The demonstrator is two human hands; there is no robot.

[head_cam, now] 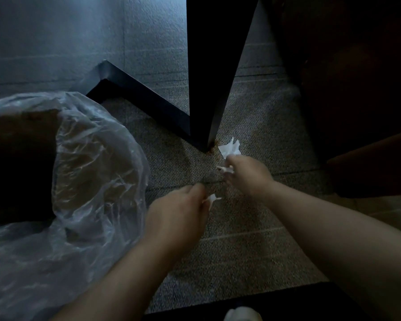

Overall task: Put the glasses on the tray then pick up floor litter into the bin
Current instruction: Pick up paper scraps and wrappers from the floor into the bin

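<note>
My right hand (247,176) is low over the carpet, closed on crumpled white tissue (229,148) that sticks out above its fingers beside a dark table leg. My left hand (180,209) is just nearer and to the left, pinching a small white paper scrap (211,198). The bin (63,158), lined with a clear plastic bag, stands at the left, its opening within a hand's width of my left hand. No glasses or tray are in view.
A dark table leg (208,72) and a dark baseboard corner (134,93) stand on the grey carpet (241,228) just beyond my hands. Dark brown furniture (368,112) fills the right side. A white object (242,315) shows at the bottom edge.
</note>
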